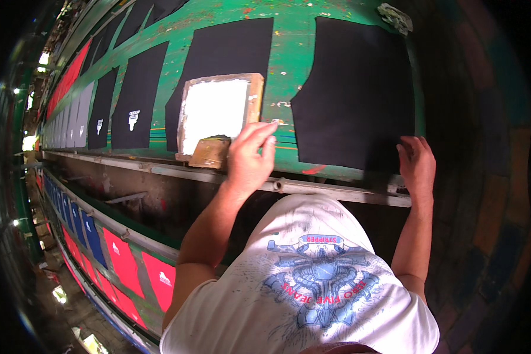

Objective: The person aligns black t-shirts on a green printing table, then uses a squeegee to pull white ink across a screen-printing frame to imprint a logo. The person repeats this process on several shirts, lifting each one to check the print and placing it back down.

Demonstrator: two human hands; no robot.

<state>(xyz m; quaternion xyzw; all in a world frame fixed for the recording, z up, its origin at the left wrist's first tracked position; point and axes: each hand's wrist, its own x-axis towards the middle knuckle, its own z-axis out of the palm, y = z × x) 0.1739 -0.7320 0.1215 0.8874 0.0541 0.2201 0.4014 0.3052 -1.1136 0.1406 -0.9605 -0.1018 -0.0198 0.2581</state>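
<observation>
My left hand (252, 150) is open with loosely bent fingers, just right of a white printing screen (212, 109) in a wooden frame. A wooden squeegee (207, 152) rests on the screen's lower part, beside that hand. The screen lies over the lower part of a black fabric panel (230, 44). To the right, a larger plain black panel (353, 88) lies flat. My right hand (417, 162) is at its lower right corner, fingers loosely curled and apart, with nothing visible in them.
The green table (283, 71) holds more black, grey and red (71, 71) panels to the left. A crumpled cloth (395, 17) sits at the far corner. A metal rail (348, 194) runs along the near edge. Behind my left arm, another table carries red (121, 262) and blue panels.
</observation>
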